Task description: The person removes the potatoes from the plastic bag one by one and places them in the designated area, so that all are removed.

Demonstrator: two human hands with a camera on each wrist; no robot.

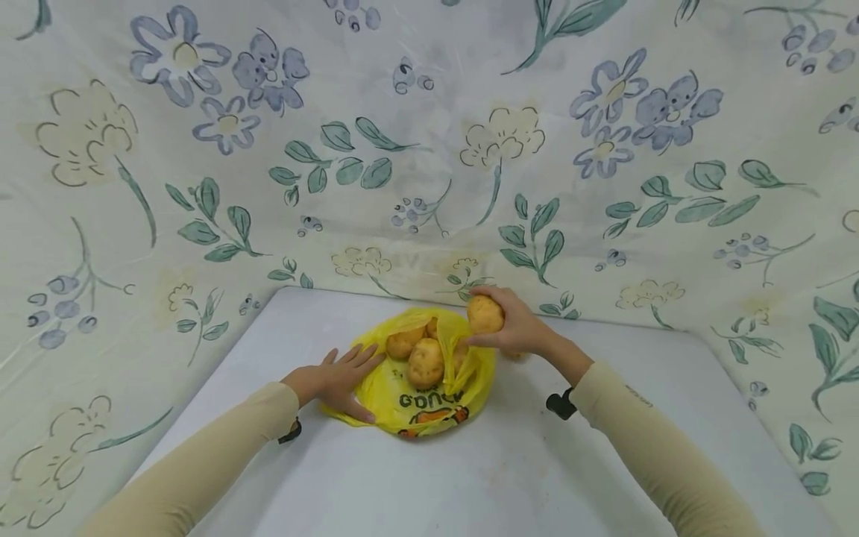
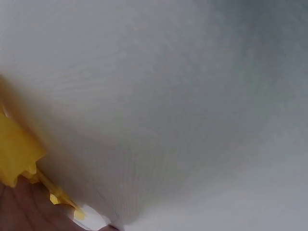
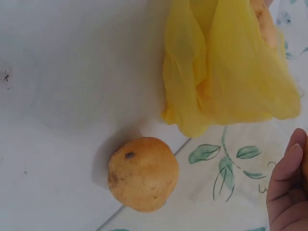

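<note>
A yellow plastic bag (image 1: 376,403) with dark printing lies on the table, its mouth spread toward the top. Several potatoes (image 1: 426,363) show inside it. My left hand (image 1: 342,380) rests on the bag's left side with fingers spread. My right hand (image 1: 517,324) grips a potato (image 1: 485,314) above the bag's right edge, thumb and fingers around it. Under that hand, another potato (image 3: 143,174) sits on the table beside the bag; it is mostly hidden in the head view. In the left wrist view, only part of the hand (image 2: 29,207) and some yellow plastic (image 2: 19,151) show.
The white table (image 1: 470,485) has its far edge against a flowered cloth (image 1: 429,171) hung behind and at the sides. A dark wrist strap piece (image 1: 561,404) sits at the right cuff. Small dark specks mark the tabletop.
</note>
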